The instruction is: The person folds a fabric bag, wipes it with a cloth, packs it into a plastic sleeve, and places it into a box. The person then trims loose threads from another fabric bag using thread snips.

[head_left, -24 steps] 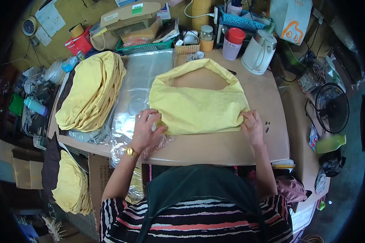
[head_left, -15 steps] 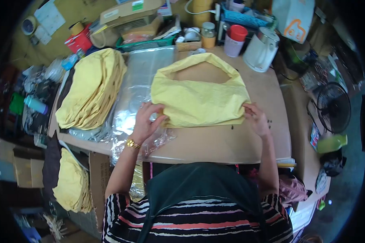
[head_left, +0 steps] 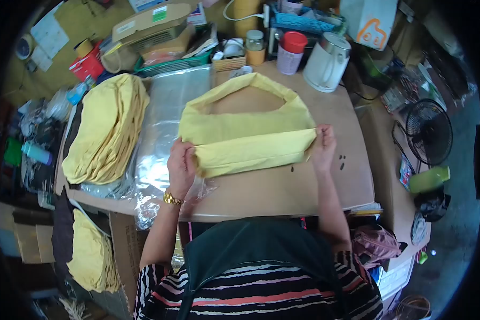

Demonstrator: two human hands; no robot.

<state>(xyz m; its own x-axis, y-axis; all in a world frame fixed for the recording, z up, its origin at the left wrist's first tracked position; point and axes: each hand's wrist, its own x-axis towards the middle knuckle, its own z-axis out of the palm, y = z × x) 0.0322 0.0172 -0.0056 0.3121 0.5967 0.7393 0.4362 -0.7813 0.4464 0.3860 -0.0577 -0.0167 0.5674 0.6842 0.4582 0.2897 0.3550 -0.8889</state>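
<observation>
A yellow fabric bag (head_left: pixel 245 128) with a wide loop handle lies before me on the brown table (head_left: pixel 261 194), its handle pointing away. Along its near side a band of cloth is folded, with a crease running from one hand to the other. My left hand (head_left: pixel 181 162), a gold watch at its wrist, is closed on the left end of this fold. At the right end, my right hand (head_left: pixel 324 146) pinches the cloth between thumb and fingers. The bag's far part and handle rest flat.
Left of the bag lie clear plastic sleeves (head_left: pixel 173 114) and a stack of yellow cloth pieces (head_left: pixel 104 128). Along the back stand a white kettle (head_left: pixel 327 63), a cup with a red lid (head_left: pixel 292 52), a jar (head_left: pixel 255 47) and a green tray (head_left: pixel 170 65). A black fan (head_left: pixel 429 130) is at right.
Both hands have closed more firmly on the bag's near corners. The near part, flat before, is now folded into a creased band. The whole view has shifted slightly.
</observation>
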